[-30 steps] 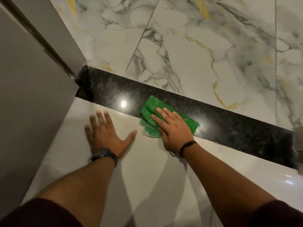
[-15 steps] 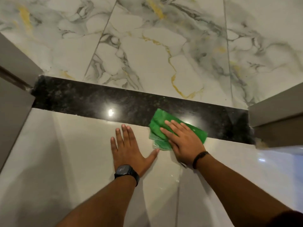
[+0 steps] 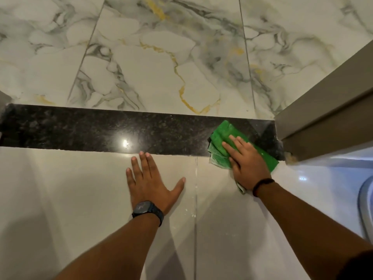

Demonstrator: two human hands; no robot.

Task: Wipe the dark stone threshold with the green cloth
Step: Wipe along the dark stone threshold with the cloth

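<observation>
A dark speckled stone threshold (image 3: 90, 130) runs across the floor from left to right. A folded green cloth (image 3: 222, 134) lies on its right end, partly over the pale tile in front. My right hand (image 3: 247, 160) presses flat on the cloth, fingers spread, close to the door frame. My left hand (image 3: 150, 178) rests palm-down on the pale tile just in front of the threshold, fingertips near its edge, holding nothing. A dark watch sits on the left wrist.
A brown door frame (image 3: 323, 110) rises at the right end of the threshold. Marble-patterned tiles (image 3: 161, 67) with grey and gold veins lie beyond it. A pale rounded object (image 3: 367, 209) shows at the right edge.
My right hand has slid the cloth rightward along the threshold to its right end by the door frame. The view has shifted right; the left hand stays flat on the tile.
</observation>
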